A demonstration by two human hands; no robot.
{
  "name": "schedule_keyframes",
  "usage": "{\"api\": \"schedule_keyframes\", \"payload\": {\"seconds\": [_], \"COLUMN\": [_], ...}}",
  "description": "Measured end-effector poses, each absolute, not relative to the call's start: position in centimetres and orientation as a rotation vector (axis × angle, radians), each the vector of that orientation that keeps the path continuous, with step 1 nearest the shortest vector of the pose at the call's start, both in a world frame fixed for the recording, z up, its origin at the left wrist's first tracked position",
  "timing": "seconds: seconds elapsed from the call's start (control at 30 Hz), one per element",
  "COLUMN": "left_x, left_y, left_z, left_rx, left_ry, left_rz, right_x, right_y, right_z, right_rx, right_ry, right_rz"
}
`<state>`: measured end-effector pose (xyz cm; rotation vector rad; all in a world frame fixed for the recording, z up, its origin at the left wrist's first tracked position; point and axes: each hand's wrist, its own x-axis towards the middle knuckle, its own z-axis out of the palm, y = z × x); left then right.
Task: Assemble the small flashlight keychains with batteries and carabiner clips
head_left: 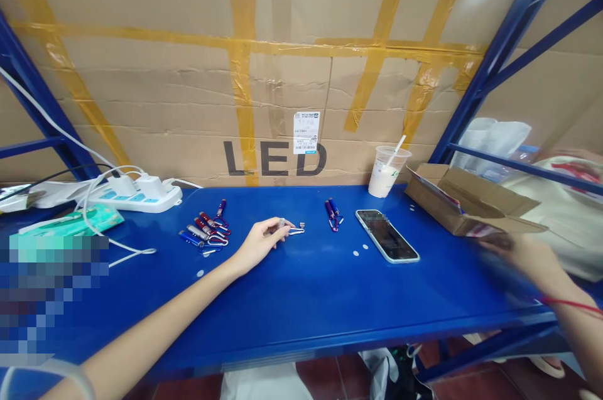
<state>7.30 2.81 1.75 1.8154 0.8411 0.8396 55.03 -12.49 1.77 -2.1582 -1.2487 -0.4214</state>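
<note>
My left hand (264, 240) is closed on a small silver keychain flashlight, mostly hidden by the fingers; its carabiner clip (296, 232) sticks out to the right, by the blue tabletop. To the left of that hand lie several keychain flashlights (203, 224) in blue, silver, red and purple, with carabiners attached. Two more keychain flashlights (333, 211), purple and blue, lie side by side further right. My right hand (522, 255) is at the near side of an open cardboard box (464, 218). Motion smears its fingers, and whether it holds anything is unclear.
A phone (389, 237) lies face up on the blue table (301, 306). Behind it stands a plastic cup (384, 174) with a straw. Small pale discs (365, 247) are scattered about. At left are a power strip (160, 197), cables and a green tissue pack (94, 221).
</note>
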Motion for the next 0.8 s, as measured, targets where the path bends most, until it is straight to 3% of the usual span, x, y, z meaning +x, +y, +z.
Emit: {"api": "schedule_keyframes", "payload": {"seconds": [0.17,0.27,0.53,0.8], "left_x": [7.4,7.4,6.8,7.1], "left_y": [2.3,1.9,1.9,1.8], "left_z": [2.0,2.2,2.3,2.1], "left_rx": [1.966,2.065,2.12,2.047], "left_ry": [0.859,0.84,0.731,0.736], "left_rz": [0.876,0.859,0.786,0.763], "right_x": [43.8,36.0,25.6,24.8], "right_y": [-11.8,-9.4,-1.6,-0.8], "right_z": [5.2,7.1,4.6,2.5], "right_rx": [-1.948,-1.625,-0.849,-0.768], "right_ry": [-1.595,-1.691,-1.924,-1.842], "right_rz": [0.213,0.305,0.227,0.153]}}
